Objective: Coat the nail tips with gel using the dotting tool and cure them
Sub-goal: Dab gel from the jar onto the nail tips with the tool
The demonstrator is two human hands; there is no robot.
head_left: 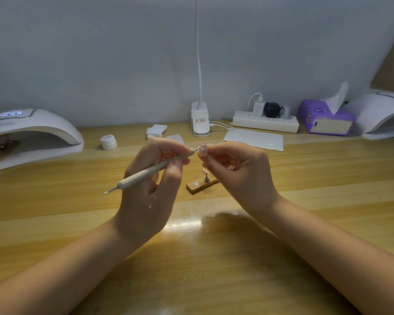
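Nail tip (203, 149) sits pinched upright in the right hand (238, 171), raised above the bench (328, 178). Left hand (150, 178) grips the dotting tool (150, 172), long axis slanting up-right, point touching the tip. Gel jar (108, 142) stands capped; left lamp (30, 137) shelters a strip, contents blurred.

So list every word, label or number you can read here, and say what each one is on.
None can be read.
Lamp base: a red-and-white sticker, print too small.
Charger: grey print, blurred.
Gel jar: marks on the lid, blurred.
Left curing lamp: lit display, digits smeared.
Right curing lamp: lit display at the frame edge, unreadable.
Tissue box: small pictures, no legible text.
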